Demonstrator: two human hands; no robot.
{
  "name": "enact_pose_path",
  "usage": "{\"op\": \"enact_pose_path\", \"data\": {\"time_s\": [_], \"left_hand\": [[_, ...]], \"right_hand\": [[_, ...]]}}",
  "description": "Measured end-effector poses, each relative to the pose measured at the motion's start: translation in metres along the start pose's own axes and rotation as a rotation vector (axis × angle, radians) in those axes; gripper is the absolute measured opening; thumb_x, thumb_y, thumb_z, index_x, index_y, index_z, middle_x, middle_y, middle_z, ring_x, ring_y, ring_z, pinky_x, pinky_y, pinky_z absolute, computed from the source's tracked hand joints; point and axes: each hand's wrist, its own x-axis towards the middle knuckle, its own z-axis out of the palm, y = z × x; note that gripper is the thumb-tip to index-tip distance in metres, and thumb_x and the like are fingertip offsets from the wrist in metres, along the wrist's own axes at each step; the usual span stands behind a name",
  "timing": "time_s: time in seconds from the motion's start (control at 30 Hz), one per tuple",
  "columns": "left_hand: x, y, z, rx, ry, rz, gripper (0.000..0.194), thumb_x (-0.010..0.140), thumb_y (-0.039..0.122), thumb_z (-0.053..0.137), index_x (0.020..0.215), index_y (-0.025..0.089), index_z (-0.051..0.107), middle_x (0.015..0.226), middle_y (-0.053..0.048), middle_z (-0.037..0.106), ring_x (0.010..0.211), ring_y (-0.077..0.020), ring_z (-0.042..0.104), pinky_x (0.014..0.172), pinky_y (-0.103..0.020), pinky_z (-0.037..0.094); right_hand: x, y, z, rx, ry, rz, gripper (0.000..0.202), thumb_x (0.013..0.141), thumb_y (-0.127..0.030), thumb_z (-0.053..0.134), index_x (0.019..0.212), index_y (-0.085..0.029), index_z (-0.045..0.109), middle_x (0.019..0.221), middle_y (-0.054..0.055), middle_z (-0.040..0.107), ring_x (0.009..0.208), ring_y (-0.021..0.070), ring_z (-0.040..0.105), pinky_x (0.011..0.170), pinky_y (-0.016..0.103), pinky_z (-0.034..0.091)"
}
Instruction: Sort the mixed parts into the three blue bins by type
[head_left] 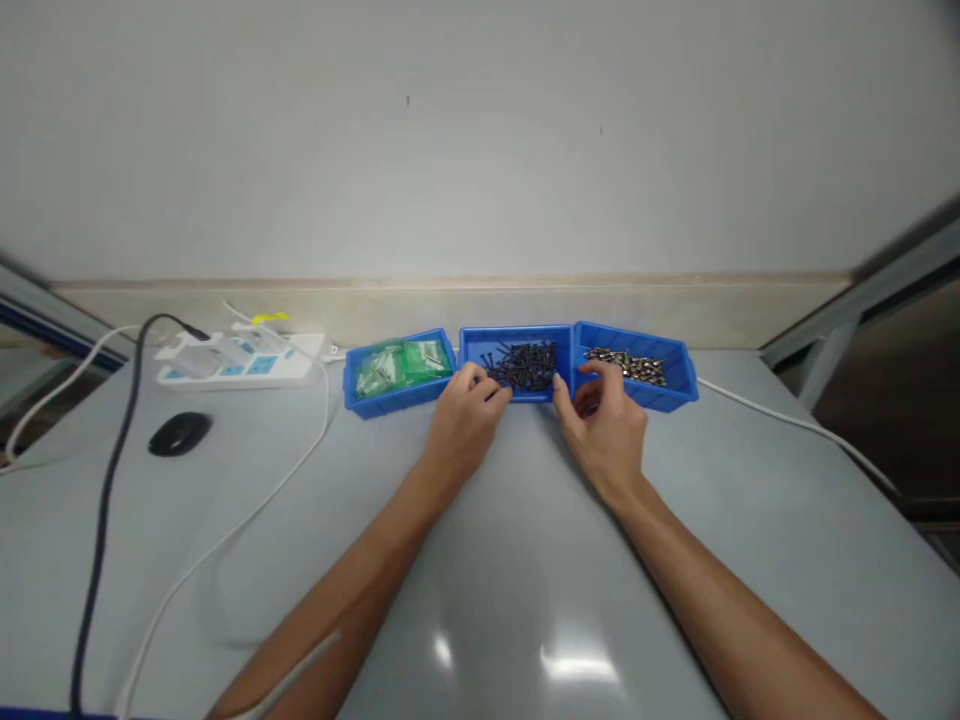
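Note:
Three blue bins stand in a row at the far side of the grey table. The middle bin (pixel 474 345) holds several dark screws (pixel 525 364). My left hand (pixel 463 425) rests on its front left corner, fingers curled over the rim. My right hand (pixel 604 425) grips its front right corner, where it meets the right bin (pixel 679 372). The right bin holds several silver screws (pixel 626 365). The left bin (pixel 390 400) holds small green-tinted plastic bags (pixel 397 364). Whether either hand has a screw between its fingers is hidden.
A white power strip (pixel 236 360) lies at the back left with white and black cables (pixel 105 500) running toward me. A black mouse (pixel 178 434) sits near it. Another white cable (pixel 787 420) trails off to the right. A wall rises right behind the bins.

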Motion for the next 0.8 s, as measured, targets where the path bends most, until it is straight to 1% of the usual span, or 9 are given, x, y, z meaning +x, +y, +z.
{"op": "enact_pose_path", "data": {"time_s": [0.1, 0.17, 0.27, 0.33, 0.4, 0.5, 0.57, 0.67, 0.8], "left_hand": [[-0.005, 0.000, -0.001, -0.012, -0.012, 0.016, 0.016, 0.098, 0.015, 0.059, 0.092, 0.015, 0.074, 0.084, -0.006, 0.071, 0.091, -0.0226, 0.056, 0.084, -0.035, 0.051], [-0.006, 0.001, -0.003, -0.014, -0.034, 0.018, 0.016, 0.098, 0.016, 0.059, 0.090, 0.015, 0.073, 0.083, -0.006, 0.071, 0.091, -0.0224, 0.056, 0.083, -0.034, 0.051], [-0.005, 0.004, -0.008, -0.013, -0.070, 0.032, 0.016, 0.097, 0.024, 0.063, 0.089, 0.014, 0.074, 0.084, -0.007, 0.072, 0.092, -0.0226, 0.057, 0.083, -0.035, 0.050], [-0.004, 0.008, -0.010, -0.008, -0.083, 0.041, 0.022, 0.096, 0.033, 0.066, 0.089, 0.014, 0.074, 0.087, -0.008, 0.073, 0.092, -0.0232, 0.059, 0.082, -0.036, 0.049], [-0.004, 0.012, -0.012, 0.002, -0.095, 0.040, 0.030, 0.096, 0.041, 0.065, 0.089, 0.013, 0.075, 0.088, -0.010, 0.073, 0.091, -0.0239, 0.061, 0.079, -0.036, 0.048], [-0.003, 0.018, -0.015, 0.021, -0.128, 0.017, 0.037, 0.096, 0.047, 0.063, 0.086, 0.013, 0.075, 0.086, -0.010, 0.073, 0.088, -0.0248, 0.062, 0.074, -0.036, 0.046], [-0.003, 0.021, -0.017, 0.023, -0.144, -0.003, 0.038, 0.095, 0.048, 0.063, 0.082, 0.014, 0.074, 0.082, -0.010, 0.073, 0.086, -0.0248, 0.063, 0.072, -0.035, 0.045], [-0.003, 0.025, -0.018, 0.008, -0.143, -0.011, 0.035, 0.094, 0.047, 0.066, 0.083, 0.014, 0.072, 0.083, -0.009, 0.072, 0.087, -0.0238, 0.063, 0.072, -0.033, 0.044], [-0.004, 0.029, -0.018, -0.002, -0.142, 0.007, 0.027, 0.092, 0.042, 0.070, 0.085, 0.015, 0.070, 0.087, -0.007, 0.071, 0.089, -0.0237, 0.063, 0.070, -0.033, 0.043]], "right_hand": [[0.002, -0.001, -0.005, 0.025, -0.013, -0.014, 0.032, 0.093, -0.043, 0.063, 0.114, -0.020, 0.060, 0.076, 0.001, 0.066, 0.059, 0.0174, 0.062, 0.059, 0.029, 0.049], [0.005, -0.001, -0.010, 0.095, -0.045, -0.018, 0.031, 0.093, -0.039, 0.062, 0.118, -0.020, 0.060, 0.080, 0.002, 0.067, 0.062, 0.0174, 0.063, 0.060, 0.030, 0.051], [0.009, 0.003, -0.018, 0.245, -0.124, 0.035, 0.035, 0.089, -0.035, 0.064, 0.121, -0.020, 0.059, 0.075, 0.000, 0.066, 0.058, 0.0163, 0.062, 0.056, 0.028, 0.050], [0.012, 0.007, -0.022, 0.313, -0.173, 0.084, 0.035, 0.084, -0.034, 0.068, 0.114, -0.020, 0.060, 0.073, -0.001, 0.064, 0.056, 0.0153, 0.060, 0.053, 0.027, 0.049], [0.014, 0.010, -0.025, 0.346, -0.194, 0.119, 0.028, 0.079, -0.033, 0.071, 0.102, -0.021, 0.060, 0.072, -0.002, 0.063, 0.055, 0.0143, 0.059, 0.053, 0.026, 0.049], [0.016, 0.014, -0.029, 0.367, -0.244, 0.121, 0.021, 0.078, -0.034, 0.071, 0.087, -0.022, 0.056, 0.068, -0.003, 0.059, 0.055, 0.0138, 0.057, 0.053, 0.026, 0.048], [0.017, 0.016, -0.032, 0.358, -0.322, 0.085, 0.022, 0.083, -0.036, 0.069, 0.080, -0.023, 0.052, 0.063, -0.004, 0.056, 0.053, 0.0138, 0.055, 0.051, 0.026, 0.045], [0.019, 0.021, -0.038, 0.348, -0.429, 0.012, 0.027, 0.087, -0.039, 0.066, 0.077, -0.024, 0.047, 0.061, -0.004, 0.054, 0.052, 0.0142, 0.053, 0.051, 0.026, 0.043], [0.020, 0.028, -0.043, 0.317, -0.471, -0.059, 0.029, 0.087, -0.041, 0.067, 0.075, -0.023, 0.049, 0.064, -0.002, 0.059, 0.057, 0.0155, 0.055, 0.055, 0.027, 0.044]]}}
